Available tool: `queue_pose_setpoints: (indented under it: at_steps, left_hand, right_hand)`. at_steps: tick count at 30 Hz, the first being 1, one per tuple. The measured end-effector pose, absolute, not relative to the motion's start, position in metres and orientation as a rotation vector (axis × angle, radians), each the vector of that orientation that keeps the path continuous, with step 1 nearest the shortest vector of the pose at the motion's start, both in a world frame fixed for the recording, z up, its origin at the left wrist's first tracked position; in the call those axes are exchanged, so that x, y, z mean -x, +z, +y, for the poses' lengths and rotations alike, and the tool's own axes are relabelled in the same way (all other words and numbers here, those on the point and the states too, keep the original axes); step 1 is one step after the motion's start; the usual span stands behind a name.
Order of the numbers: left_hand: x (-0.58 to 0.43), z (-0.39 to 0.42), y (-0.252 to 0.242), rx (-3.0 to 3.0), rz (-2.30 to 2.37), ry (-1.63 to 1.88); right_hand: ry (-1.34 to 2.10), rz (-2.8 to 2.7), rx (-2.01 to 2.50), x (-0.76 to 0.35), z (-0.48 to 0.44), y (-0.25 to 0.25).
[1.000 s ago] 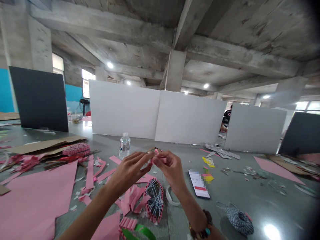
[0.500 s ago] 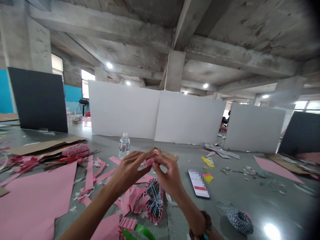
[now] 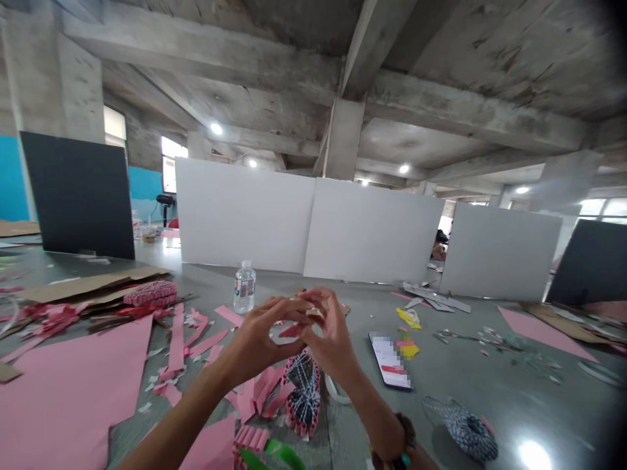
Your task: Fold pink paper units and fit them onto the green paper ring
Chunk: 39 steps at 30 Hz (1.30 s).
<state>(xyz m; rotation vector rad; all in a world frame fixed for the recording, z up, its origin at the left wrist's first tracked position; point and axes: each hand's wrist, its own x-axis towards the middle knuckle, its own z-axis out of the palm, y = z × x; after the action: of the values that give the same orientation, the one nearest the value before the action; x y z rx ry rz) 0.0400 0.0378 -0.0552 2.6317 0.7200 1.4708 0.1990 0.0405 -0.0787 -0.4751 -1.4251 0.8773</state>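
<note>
Above the table, my left hand [image 3: 264,331] and my right hand [image 3: 330,336] meet at the fingertips. Between them is a small piece of pink paper [image 3: 290,331], partly hidden by the fingers. Both hands are closed in a pinch around it. Just below them lies an oval form [image 3: 302,395] edged with pink paper rolls and wound with grey-and-white cord. Pink paper strips [image 3: 255,391] lie loose to its left. Near the front edge is a row of pink paper rolls [image 3: 252,437] beside green-handled scissors [image 3: 284,452].
A pink sheet [image 3: 73,391] covers the left side. A bottle [image 3: 244,287] stands behind my hands, with white panels [image 3: 245,215] beyond. To the right lie a phone [image 3: 390,361], a ball of cord [image 3: 467,431] and yellow scraps [image 3: 409,318].
My right fingers have lifted and curled over toward the left fingertips. The pink paper stays between the hands, and things on the table have not moved.
</note>
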Motion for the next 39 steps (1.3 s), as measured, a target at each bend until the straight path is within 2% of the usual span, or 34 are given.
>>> queue_pose_setpoints:
  at_steps: [3, 5, 14, 23, 30, 39]
  left_hand:
    - [-0.040, 0.034, -0.053, -2.489, 0.665, 1.393]
    - [-0.039, 0.032, -0.051, -2.401, 0.663, 1.375]
    - [-0.028, 0.034, -0.044, -2.244, 0.692, 1.491]
    - [-0.026, 0.030, -0.040, -2.625, 0.795, 1.511]
    - [-0.027, 0.028, -0.039, -2.829, 0.773, 1.519]
    - [-0.027, 0.031, -0.044, -2.967, 0.821, 1.563]
  right_hand:
    - [1.355, -1.418, 0.283, -0.199, 0.041, -0.077]
    - [1.505, -1.403, 0.185, -0.201, 0.041, -0.076]
    - [1.604, -1.268, 0.238, -0.212, 0.047, -0.075]
    - [1.419, -1.193, 0.391, -0.218, 0.047, -0.067]
    - [1.224, -1.334, 0.517, -0.223, 0.048, -0.068]
    - [0.869, -1.535, 0.473, -0.207, 0.032, -0.068]
